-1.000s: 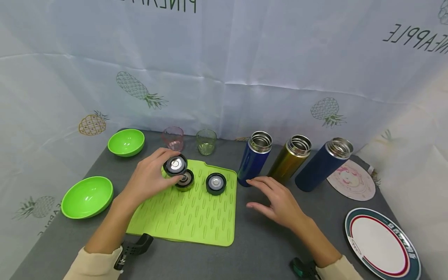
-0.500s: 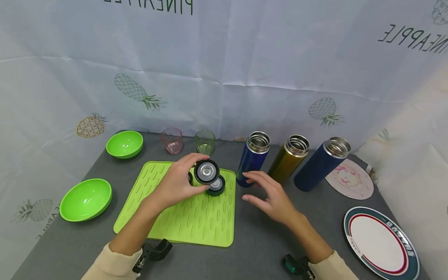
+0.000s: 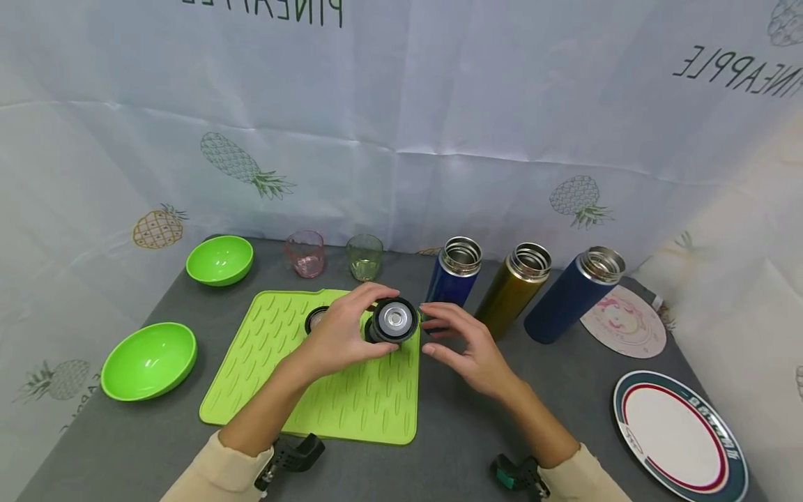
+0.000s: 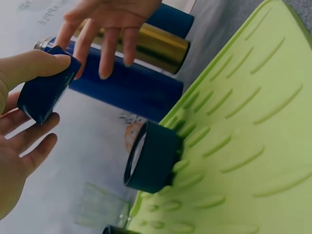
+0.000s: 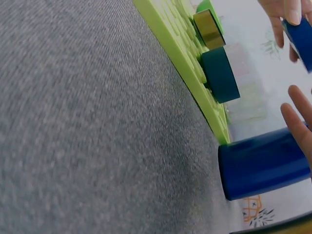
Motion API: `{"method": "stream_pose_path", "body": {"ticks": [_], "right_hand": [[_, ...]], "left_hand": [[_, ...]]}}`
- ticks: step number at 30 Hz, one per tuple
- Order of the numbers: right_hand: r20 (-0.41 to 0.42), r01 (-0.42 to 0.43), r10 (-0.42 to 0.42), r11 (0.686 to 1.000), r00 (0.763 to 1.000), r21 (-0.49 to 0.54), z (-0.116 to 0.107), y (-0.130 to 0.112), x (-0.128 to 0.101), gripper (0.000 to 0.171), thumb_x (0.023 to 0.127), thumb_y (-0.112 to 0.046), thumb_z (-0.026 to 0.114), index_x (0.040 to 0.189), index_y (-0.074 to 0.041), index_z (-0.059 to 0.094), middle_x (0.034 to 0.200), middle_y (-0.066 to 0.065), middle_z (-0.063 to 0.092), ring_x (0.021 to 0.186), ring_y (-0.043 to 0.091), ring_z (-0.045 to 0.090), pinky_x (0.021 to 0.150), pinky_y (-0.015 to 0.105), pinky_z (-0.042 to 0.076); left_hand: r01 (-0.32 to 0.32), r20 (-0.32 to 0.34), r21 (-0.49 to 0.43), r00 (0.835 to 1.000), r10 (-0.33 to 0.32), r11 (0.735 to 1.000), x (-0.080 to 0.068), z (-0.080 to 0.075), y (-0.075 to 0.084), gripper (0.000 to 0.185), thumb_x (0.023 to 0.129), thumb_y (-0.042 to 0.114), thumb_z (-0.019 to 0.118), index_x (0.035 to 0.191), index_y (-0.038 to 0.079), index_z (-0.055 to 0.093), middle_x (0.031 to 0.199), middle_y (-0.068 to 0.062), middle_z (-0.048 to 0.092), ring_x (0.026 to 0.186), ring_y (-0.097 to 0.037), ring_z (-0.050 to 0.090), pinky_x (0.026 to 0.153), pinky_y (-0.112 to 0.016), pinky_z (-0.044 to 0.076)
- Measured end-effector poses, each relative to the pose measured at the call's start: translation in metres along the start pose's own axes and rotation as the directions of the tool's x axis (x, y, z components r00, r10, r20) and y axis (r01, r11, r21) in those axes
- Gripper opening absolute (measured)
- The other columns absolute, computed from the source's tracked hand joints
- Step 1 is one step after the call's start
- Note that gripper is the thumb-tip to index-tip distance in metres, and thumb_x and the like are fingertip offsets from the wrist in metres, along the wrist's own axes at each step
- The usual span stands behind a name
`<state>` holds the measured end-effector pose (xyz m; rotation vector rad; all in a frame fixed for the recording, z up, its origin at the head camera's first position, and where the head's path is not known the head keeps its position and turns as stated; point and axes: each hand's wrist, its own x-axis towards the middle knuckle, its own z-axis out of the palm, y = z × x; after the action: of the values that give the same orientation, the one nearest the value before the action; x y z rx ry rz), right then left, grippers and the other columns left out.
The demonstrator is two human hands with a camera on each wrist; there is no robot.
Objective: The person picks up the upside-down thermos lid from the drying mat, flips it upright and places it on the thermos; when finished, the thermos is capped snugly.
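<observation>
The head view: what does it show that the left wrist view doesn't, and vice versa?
Only the head view: two green bowls, the pink glass and the dark-rimmed plate.
Only the left wrist view: the blue outer wall of the held lid.
Both: the left hand holding that lid, the right hand, lime-green mat, blue bottle, gold bottle, navy bottle.

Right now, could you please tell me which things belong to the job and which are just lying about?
Job, likely: held blue lid, dark lid, gold lid, green mat, three open bottles.
Aside, apparently: green bowls, glasses, plate, pink disc.
</observation>
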<state>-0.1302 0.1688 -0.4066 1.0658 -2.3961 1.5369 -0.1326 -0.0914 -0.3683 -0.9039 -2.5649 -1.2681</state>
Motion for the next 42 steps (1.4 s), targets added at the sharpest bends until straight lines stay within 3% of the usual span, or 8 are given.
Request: {"method": "stream_pose_path", "body": {"ticks": [4, 13, 19, 22, 29, 35, 42], "right_hand": [[0.002, 0.016, -0.016, 0.999, 1.0, 0.037, 0.002, 0.001, 0.001, 0.054, 0.092, 0.001, 0.071, 0.144, -0.008, 0.057, 0.143, 0.015, 0.058, 0.117, 0.021, 0.07, 0.094, 0.045, 0.06], [-0.038, 0.004, -0.002, 0.999, 0.999, 0.046, 0.008, -0.002, 0.001, 0.034, 0.093, 0.001, 0.07, 0.127, -0.004, 0.07, 0.137, 0.018, 0.062, 0.115, 0.008, 0.067, 0.09, 0.033, 0.062], [-0.088, 0.017, -0.011, 0.997, 0.996, 0.077, 0.009, -0.001, 0.003, 0.034, 0.089, 0.005, 0.072, 0.123, 0.0, 0.072, 0.131, 0.02, 0.064, 0.115, 0.002, 0.066, 0.088, 0.029, 0.062], [-0.102, 0.036, -0.027, 0.996, 0.994, 0.087, 0.008, -0.001, 0.003, 0.035, 0.088, 0.006, 0.073, 0.123, 0.002, 0.072, 0.131, 0.022, 0.064, 0.115, 0.003, 0.065, 0.087, 0.027, 0.062], [-0.124, 0.085, -0.075, 0.994, 0.989, 0.076, 0.005, -0.004, 0.005, 0.036, 0.084, 0.008, 0.076, 0.12, 0.003, 0.073, 0.13, 0.024, 0.064, 0.117, 0.005, 0.065, 0.083, 0.029, 0.063], [-0.135, 0.098, -0.087, 0.992, 0.987, 0.08, 0.005, -0.004, 0.006, 0.034, 0.083, 0.009, 0.077, 0.117, 0.004, 0.074, 0.129, 0.025, 0.063, 0.118, 0.01, 0.066, 0.082, 0.027, 0.063], [-0.133, 0.063, -0.049, 0.993, 0.99, 0.103, 0.005, -0.003, 0.005, 0.017, 0.088, 0.01, 0.071, 0.102, 0.0, 0.073, 0.131, 0.026, 0.063, 0.116, 0.003, 0.067, 0.085, 0.025, 0.062]], "left_hand": [[-0.01, 0.023, -0.034, 1.0, 0.011, 0.999, 0.001, 0.006, 0.001, 0.07, 0.074, 0.014, 0.092, 0.136, 0.01, 0.061, 0.131, -0.004, 0.066, 0.112, -0.02, 0.069, 0.093, -0.044, 0.059], [-0.012, 0.033, -0.041, 0.999, 0.014, 0.999, 0.001, 0.012, 0.002, 0.069, 0.072, 0.016, 0.093, 0.133, 0.011, 0.063, 0.129, -0.004, 0.067, 0.114, -0.02, 0.069, 0.093, -0.043, 0.059], [-0.03, 0.026, -0.057, 0.999, 0.032, 0.998, -0.001, 0.012, 0.003, 0.072, 0.074, 0.018, 0.093, 0.138, 0.012, 0.062, 0.133, -0.005, 0.066, 0.114, -0.021, 0.068, 0.092, -0.045, 0.059], [-0.004, 0.037, -0.09, 0.999, 0.008, 0.996, -0.001, 0.009, 0.003, 0.07, 0.077, 0.023, 0.09, 0.14, 0.013, 0.061, 0.132, -0.004, 0.066, 0.106, -0.019, 0.068, 0.088, -0.044, 0.059], [0.128, 0.086, -0.197, 0.99, -0.112, 0.972, 0.0, 0.005, -0.001, 0.044, 0.095, 0.024, 0.073, 0.136, 0.011, 0.065, 0.107, -0.007, 0.073, 0.084, -0.01, 0.07, 0.073, -0.036, 0.058], [0.21, 0.105, -0.237, 0.976, -0.19, 0.948, 0.001, 0.003, 0.001, 0.043, 0.094, 0.021, 0.074, 0.135, 0.01, 0.066, 0.114, -0.01, 0.075, 0.084, -0.011, 0.074, 0.067, -0.029, 0.056], [0.211, 0.068, -0.213, 0.977, -0.201, 0.954, 0.001, 0.001, 0.002, 0.038, 0.088, 0.016, 0.079, 0.125, 0.007, 0.071, 0.117, -0.012, 0.075, 0.083, -0.012, 0.077, 0.066, -0.025, 0.059]]}}
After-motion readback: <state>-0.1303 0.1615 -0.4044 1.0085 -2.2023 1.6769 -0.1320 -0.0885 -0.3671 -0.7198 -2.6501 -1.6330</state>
